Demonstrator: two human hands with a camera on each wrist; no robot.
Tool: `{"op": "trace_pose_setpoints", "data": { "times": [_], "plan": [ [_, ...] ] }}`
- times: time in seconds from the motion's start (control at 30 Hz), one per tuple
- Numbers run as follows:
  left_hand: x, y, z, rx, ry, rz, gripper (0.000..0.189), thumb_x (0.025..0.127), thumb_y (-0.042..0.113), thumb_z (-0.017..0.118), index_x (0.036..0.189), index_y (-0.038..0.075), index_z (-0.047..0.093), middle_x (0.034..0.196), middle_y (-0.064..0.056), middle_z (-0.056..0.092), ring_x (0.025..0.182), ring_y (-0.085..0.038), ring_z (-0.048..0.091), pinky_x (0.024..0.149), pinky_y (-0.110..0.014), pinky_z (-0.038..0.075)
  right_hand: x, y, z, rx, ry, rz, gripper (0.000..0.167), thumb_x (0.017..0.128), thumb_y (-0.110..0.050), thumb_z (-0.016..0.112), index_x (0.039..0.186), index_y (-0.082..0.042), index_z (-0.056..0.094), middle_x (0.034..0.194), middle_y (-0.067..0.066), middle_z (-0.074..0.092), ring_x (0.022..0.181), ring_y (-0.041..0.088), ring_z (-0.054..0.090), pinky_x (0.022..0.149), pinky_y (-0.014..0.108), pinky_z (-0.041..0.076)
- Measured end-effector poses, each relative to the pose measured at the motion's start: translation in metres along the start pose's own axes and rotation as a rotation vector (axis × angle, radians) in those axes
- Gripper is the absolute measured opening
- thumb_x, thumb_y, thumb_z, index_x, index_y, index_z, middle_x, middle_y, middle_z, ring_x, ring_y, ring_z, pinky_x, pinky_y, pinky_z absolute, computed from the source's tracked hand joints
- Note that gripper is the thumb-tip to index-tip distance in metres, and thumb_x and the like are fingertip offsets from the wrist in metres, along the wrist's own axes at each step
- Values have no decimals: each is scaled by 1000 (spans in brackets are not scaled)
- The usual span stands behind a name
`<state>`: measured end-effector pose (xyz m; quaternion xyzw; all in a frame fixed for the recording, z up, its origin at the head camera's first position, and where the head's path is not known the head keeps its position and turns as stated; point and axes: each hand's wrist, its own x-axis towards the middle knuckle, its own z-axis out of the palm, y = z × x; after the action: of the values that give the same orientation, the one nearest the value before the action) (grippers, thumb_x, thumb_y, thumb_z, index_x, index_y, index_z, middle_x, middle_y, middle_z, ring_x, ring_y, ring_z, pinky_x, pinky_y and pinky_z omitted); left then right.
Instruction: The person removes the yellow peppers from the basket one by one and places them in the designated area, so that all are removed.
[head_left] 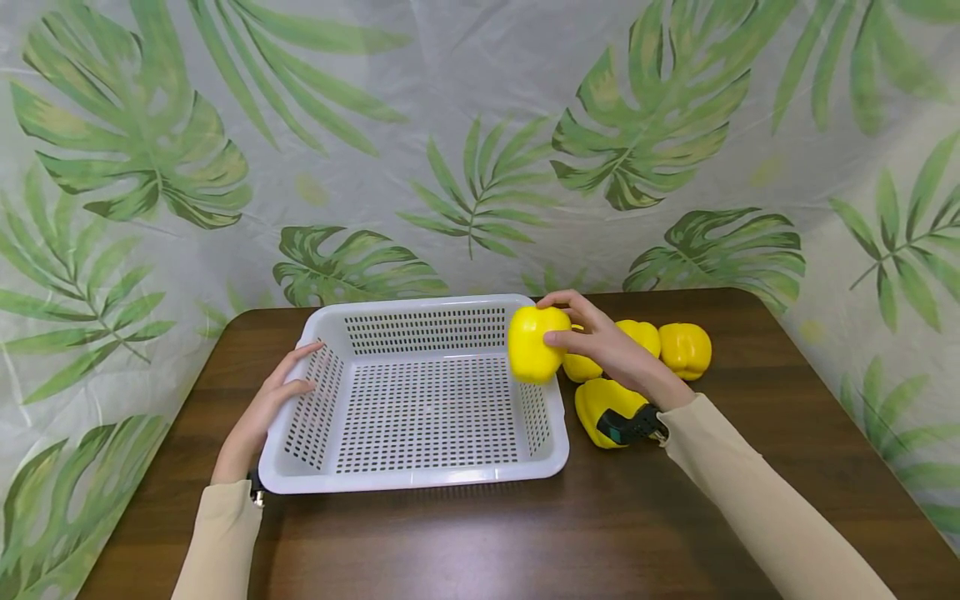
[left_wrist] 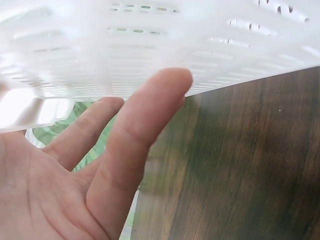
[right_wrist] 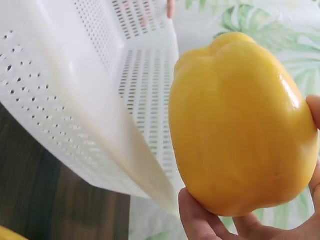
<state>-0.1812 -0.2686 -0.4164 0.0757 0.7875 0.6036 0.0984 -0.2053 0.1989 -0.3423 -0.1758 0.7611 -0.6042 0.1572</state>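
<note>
Thumb and fingers of my right hand [head_left: 592,333] grip a yellow bell pepper [head_left: 536,348] above the right rim of a white perforated plastic basket [head_left: 420,478]. In the right wrist view the pepper [right_wrist: 240,125] is large and glossy, with fingertips at its lower end and side. My left hand [head_left: 273,392] rests at the basket's left rim, fingers fairly straight. Close up in the left wrist view, the thumb and fingers [left_wrist: 80,130] lie against the basket wall [left_wrist: 150,50]. The basket's perforated floor shows bare.
More yellow bell peppers lie right of the basket: one [head_left: 686,351] at the far right, one [head_left: 642,336] beside it, one partly behind the right hand, and one [head_left: 596,407] under the right wrist. The brown wooden table [head_left: 450,542] meets a leaf-patterned cloth [head_left: 480,100] behind.
</note>
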Motion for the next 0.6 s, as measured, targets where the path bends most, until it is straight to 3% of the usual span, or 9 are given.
{"op": "trace_pose_setpoints", "data": {
  "times": [0.6],
  "plan": [
    [0, -1, 0, -13, -6, 6, 55, 99, 15, 40, 151, 19, 21, 150, -22, 19, 113, -47, 43, 76, -46, 52, -22, 12, -26, 109, 42, 14, 42, 97, -21, 56, 136, -15, 41, 137, 17, 36, 109, 31, 50, 90, 39, 47]
  ]
}}
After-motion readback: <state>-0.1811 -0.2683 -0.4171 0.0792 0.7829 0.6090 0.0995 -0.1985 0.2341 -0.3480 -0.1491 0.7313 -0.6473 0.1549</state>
